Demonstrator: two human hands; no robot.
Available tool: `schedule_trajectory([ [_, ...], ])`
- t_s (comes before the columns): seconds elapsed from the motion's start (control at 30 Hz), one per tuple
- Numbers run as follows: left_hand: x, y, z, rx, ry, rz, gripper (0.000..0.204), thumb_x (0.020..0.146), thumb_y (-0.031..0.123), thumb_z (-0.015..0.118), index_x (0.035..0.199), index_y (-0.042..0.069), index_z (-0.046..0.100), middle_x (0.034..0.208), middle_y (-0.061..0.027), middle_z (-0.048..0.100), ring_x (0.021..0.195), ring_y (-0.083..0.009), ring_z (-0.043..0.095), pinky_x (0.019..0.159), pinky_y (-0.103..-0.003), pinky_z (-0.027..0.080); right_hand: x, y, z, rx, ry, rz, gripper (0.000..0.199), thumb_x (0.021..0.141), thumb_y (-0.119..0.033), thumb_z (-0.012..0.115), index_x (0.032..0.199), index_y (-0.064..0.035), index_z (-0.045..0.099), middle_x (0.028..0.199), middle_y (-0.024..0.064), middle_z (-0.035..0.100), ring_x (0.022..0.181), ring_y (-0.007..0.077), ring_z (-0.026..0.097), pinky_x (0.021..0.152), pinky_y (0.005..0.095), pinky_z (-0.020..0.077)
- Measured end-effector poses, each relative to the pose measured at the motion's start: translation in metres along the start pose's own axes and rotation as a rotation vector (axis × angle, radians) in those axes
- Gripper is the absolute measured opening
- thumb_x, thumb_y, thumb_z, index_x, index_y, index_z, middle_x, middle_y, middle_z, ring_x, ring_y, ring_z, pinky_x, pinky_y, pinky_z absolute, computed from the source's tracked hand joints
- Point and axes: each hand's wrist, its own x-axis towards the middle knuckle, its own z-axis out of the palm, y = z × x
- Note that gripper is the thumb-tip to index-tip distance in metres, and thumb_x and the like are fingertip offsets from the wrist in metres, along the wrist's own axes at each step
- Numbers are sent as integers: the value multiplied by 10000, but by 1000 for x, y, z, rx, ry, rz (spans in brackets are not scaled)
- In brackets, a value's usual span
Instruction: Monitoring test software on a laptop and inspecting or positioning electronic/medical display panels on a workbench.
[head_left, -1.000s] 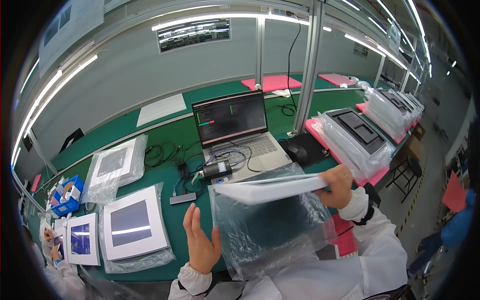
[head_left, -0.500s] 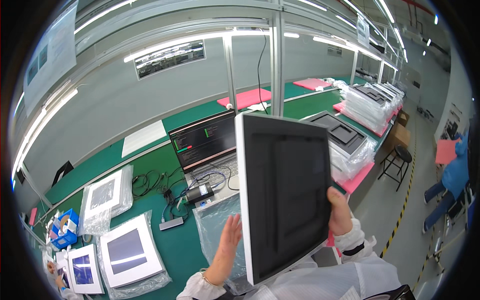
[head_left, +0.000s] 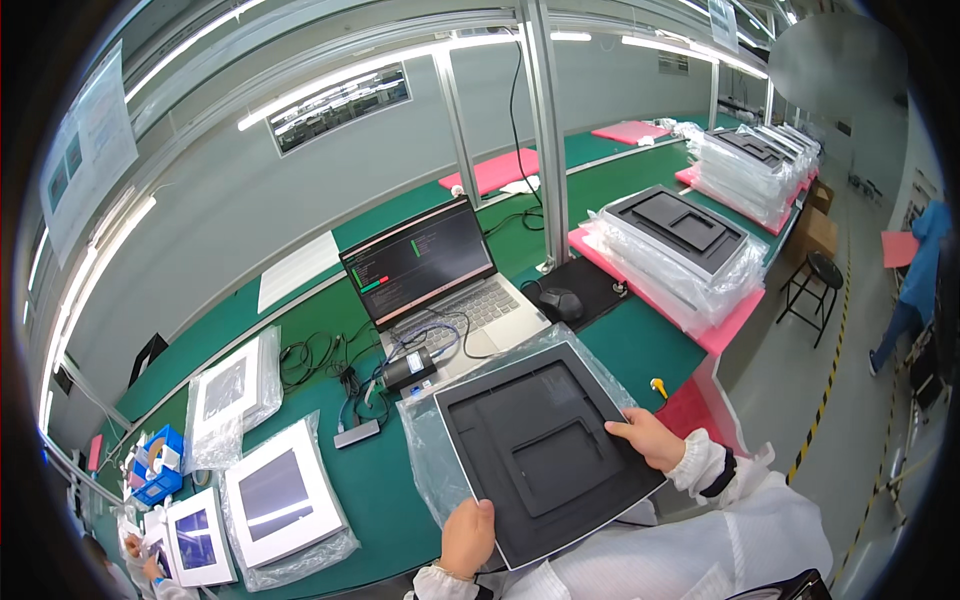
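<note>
Your left hand (head_left: 467, 535) and right hand (head_left: 648, 437) each have fingers closed on an edge of the black panel (head_left: 545, 450), held back-up over a clear bag (head_left: 432, 450) on the green desk (head_left: 640, 340), before the laptop (head_left: 440, 275).

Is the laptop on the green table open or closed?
Open: the laptop has its lid raised, screen lit with text, keyboard exposed.

This is an electronics assembly workshop. Long green-matted benches (head_left: 640, 340) run under strip lights, with an open laptop (head_left: 440, 280), tangled cables (head_left: 330, 360) and stacks of bagged display panels (head_left: 690, 250) on pink foam.
</note>
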Motion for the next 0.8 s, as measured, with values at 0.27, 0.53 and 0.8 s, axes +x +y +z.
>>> schedule_trajectory([
  [0.27, 5, 1, -1, 351, 99, 24, 693, 963, 569, 320, 715, -14, 601, 715, -240, 619, 738, -448, 608, 626, -521, 448, 27, 17, -2, -711, 2, -357, 481, 913, -269, 604, 1193, 111, 510, 1067, 240, 635, 941, 337, 643, 841, 391, 495],
  [0.53, 22, -2, -10, 348, 253, 204, 452, 918, 461, 542, 740, 49, 490, 625, -142, 534, 628, -361, 554, 572, -471, 425, 27, -23, 32, -1383, 68, -433, 474, 898, -327, 609, 1130, 75, 514, 1010, 269, 616, 942, 402, 615, 776, 434, 495],
  [0.8, -27, -8, -23, 499, 79, 629, 402, 809, 417, 673, 939, 47, 588, 919, -90, 560, 780, -263, 554, 705, -360, 437, -21, -20, 53, -1491, -382, -1314, 258, 769, -296, 699, 733, -86, 553, 703, 35, 517, 666, 190, 551, 562, 306, 436],
])
